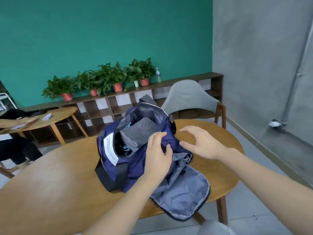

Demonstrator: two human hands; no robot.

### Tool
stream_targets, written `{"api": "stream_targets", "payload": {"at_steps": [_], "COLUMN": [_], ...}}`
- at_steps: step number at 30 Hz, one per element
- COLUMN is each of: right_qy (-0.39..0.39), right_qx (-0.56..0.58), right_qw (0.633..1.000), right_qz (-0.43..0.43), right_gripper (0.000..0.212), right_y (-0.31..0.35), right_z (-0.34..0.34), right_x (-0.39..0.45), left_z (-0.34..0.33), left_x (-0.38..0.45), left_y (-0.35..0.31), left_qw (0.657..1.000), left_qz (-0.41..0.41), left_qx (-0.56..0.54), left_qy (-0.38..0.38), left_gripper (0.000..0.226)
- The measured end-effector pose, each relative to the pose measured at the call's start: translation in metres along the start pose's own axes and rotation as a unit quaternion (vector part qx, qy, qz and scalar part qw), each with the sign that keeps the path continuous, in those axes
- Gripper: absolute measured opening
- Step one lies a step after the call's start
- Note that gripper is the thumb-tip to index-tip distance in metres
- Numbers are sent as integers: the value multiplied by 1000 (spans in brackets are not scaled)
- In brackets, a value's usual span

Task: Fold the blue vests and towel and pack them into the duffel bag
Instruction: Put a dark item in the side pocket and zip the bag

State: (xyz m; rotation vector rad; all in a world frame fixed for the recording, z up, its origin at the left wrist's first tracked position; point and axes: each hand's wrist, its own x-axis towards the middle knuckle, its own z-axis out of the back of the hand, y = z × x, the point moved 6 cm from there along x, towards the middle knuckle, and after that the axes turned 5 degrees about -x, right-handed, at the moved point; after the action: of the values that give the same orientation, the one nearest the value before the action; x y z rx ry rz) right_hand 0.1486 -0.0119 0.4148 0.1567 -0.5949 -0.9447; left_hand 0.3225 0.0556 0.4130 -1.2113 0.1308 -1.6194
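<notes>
A navy duffel bag (135, 167) stands open on the round wooden table (50, 184). Its grey-lined flap (184, 194) hangs down toward me. Inside lies a folded grey towel (135, 131), with bits of blue fabric (126, 150) showing below it. My left hand (158, 155) pinches the bag's near rim between thumb and fingers. Just right of the bag, my right hand (201, 143) hovers over it with fingers spread, holding nothing.
A grey chair (189, 97) stands behind the table. Along the green wall runs a low shelf (118, 106) with potted plants (108, 78) and a bottle (158, 75). At the left, a person (15, 146) sits by a second table (55, 117).
</notes>
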Motion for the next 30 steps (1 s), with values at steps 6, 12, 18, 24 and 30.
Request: {"api": "stream_targets", "payload": {"at_steps": [6, 12, 18, 24, 30], "right_qy": [-25, -5, 49, 60, 72], "right_qx": [20, 14, 48, 52, 69], "right_qw": [990, 958, 896, 835, 779], "right_qz": [-140, -288, -439, -544, -619], "right_gripper": [44, 43, 41, 38, 57], "right_y": [-93, -179, -250, -314, -372], "right_z": [9, -9, -50, -83, -124], "right_x": [-136, -281, -408, -491, -539], "left_z": [-109, -220, -324, -421, -497], "left_x": [-77, -156, -224, -273, -308], "left_y": [-59, -87, -77, -55, -25], "left_qw": [988, 959, 917, 856, 799], "left_qz": [-84, -66, 48, 100, 111], "left_qx": [-87, -142, -110, -41, 36], "left_qy": [100, 238, 381, 506, 590], "left_gripper": [36, 38, 41, 49, 62]}}
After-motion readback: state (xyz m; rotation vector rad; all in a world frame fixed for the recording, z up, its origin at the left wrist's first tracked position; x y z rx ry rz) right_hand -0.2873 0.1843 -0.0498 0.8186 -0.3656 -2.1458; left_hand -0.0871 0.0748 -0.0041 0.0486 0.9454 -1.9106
